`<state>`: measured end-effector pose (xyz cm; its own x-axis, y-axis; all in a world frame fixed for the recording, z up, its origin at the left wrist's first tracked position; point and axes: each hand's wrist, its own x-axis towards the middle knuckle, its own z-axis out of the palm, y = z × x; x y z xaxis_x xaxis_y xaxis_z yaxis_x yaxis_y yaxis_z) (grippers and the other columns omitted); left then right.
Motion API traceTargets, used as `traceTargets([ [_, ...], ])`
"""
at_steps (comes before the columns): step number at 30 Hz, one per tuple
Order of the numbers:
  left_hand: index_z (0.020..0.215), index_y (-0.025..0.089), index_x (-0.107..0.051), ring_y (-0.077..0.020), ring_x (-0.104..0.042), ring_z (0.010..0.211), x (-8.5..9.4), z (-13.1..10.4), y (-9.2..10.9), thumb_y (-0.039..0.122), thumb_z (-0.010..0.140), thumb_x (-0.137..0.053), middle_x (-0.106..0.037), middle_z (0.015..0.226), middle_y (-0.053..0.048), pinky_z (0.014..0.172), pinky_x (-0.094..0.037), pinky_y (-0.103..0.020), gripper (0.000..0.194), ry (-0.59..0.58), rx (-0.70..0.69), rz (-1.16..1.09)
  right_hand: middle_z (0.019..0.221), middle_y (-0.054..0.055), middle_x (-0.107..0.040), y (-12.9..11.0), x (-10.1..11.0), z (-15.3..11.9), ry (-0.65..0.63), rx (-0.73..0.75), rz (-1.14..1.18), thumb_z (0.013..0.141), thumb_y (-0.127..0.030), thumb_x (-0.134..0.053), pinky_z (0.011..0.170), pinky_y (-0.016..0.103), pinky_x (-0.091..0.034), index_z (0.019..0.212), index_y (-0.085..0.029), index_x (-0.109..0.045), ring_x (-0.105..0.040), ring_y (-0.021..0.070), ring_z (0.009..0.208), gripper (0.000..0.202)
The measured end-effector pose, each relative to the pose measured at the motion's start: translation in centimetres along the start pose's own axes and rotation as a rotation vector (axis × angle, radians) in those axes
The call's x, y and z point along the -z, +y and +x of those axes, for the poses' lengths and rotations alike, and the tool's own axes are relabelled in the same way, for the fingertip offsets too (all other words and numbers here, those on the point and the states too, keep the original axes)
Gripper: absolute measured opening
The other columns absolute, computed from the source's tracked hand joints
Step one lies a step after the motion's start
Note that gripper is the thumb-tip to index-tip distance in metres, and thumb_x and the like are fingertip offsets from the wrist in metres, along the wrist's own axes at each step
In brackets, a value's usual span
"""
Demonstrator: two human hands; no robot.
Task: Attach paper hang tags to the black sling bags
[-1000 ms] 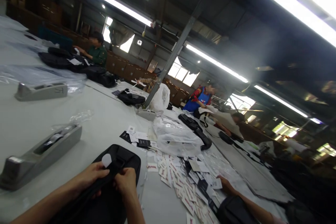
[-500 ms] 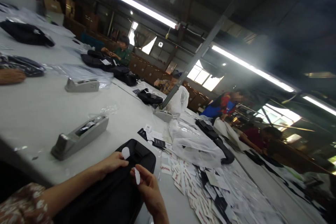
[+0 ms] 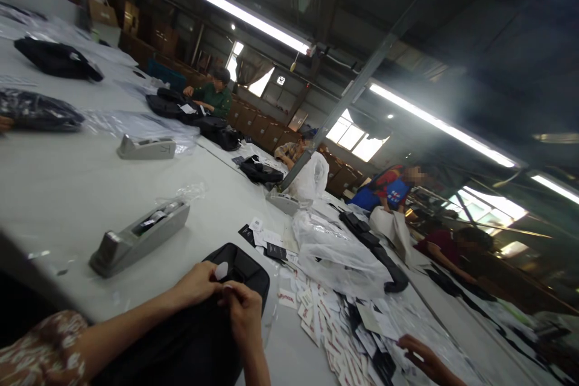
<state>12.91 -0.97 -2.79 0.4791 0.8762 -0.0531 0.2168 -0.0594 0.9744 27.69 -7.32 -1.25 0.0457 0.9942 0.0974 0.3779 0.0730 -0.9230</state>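
A black bag (image 3: 199,338) lies on the table in front of me, its top end pointing away. My left hand (image 3: 198,282) rests on the bag's upper part, thumb and fingers pinched by a small white rounded tag (image 3: 221,270). Right against it, my right hand (image 3: 244,309) is closed with its fingertips meeting the left ones. Whatever sits between the right fingers is hidden. A grey tape dispenser (image 3: 142,232) stands to the left of the bag.
Loose printed tags (image 3: 335,338) and black cards (image 3: 275,251) lie to the right. Beyond are clear plastic bags (image 3: 337,250) and a metal post (image 3: 335,114). A co-worker's hand (image 3: 425,357) reaches in at lower right. Another dispenser (image 3: 147,148) stands farther back.
My right hand has moved up and left to meet my left hand; the white slip it held is now hidden. Another person's hand has appeared at lower right.
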Motion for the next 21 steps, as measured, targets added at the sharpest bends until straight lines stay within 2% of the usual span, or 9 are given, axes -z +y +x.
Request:
traceTargets([
  [3,0.054,0.018,-0.063,-0.0176,-0.056,0.059,0.4,-0.1,0.8,0.017,0.061,-0.053,-0.063,0.056,-0.002,0.055,-0.031,-0.023,0.013,0.060,-0.043,0.137,0.065,0.005,-0.065,1.4,-2.2,1.1,0.074,-0.159,0.176,0.075,-0.041,-0.062,0.050,0.025,-0.047,0.088,-0.013,-0.068,-0.062,0.0167,0.056,0.031],
  [6,0.058,0.018,-0.062,-0.0174,-0.058,0.063,0.7,0.2,1.3,0.019,0.068,-0.051,-0.063,0.060,-0.002,0.058,-0.033,-0.023,0.015,0.122,-0.072,0.204,0.067,0.006,-0.066,2.3,-3.1,1.9,0.141,-0.207,0.241,0.071,-0.045,-0.065,0.048,0.023,-0.047,0.087,-0.012,-0.064,-0.062,0.0159,0.055,0.036],
  [11,0.071,0.018,-0.058,-0.0156,-0.058,0.055,0.4,0.0,0.7,0.035,0.084,-0.036,-0.061,0.064,-0.001,0.058,-0.038,-0.024,0.031,0.226,-0.038,0.197,0.063,0.006,-0.066,2.1,-3.2,2.4,0.169,-0.237,0.151,0.074,-0.045,-0.062,0.045,0.021,-0.046,0.080,-0.012,-0.065,-0.062,0.0147,0.051,0.034],
  [15,0.082,0.019,-0.058,-0.0151,-0.059,0.054,0.0,-0.8,0.1,0.038,0.086,-0.035,-0.062,0.067,0.000,0.061,-0.042,-0.026,0.030,0.288,-0.036,0.119,0.059,0.005,-0.064,1.6,-3.6,2.6,0.212,-0.238,0.088,0.073,-0.041,-0.063,0.040,0.020,-0.042,0.074,-0.013,-0.067,-0.060,0.0140,0.047,0.029],
  [21,0.081,0.021,-0.057,-0.0163,-0.060,0.055,-0.2,-1.3,-0.2,0.042,0.084,-0.039,-0.061,0.065,0.002,0.063,-0.044,-0.027,0.028,0.336,-0.028,0.061,0.055,0.004,-0.065,1.1,-4.3,2.7,0.292,-0.274,-0.030,0.072,-0.041,-0.065,0.040,0.021,-0.040,0.070,-0.014,-0.069,-0.059,0.0142,0.043,0.027],
])
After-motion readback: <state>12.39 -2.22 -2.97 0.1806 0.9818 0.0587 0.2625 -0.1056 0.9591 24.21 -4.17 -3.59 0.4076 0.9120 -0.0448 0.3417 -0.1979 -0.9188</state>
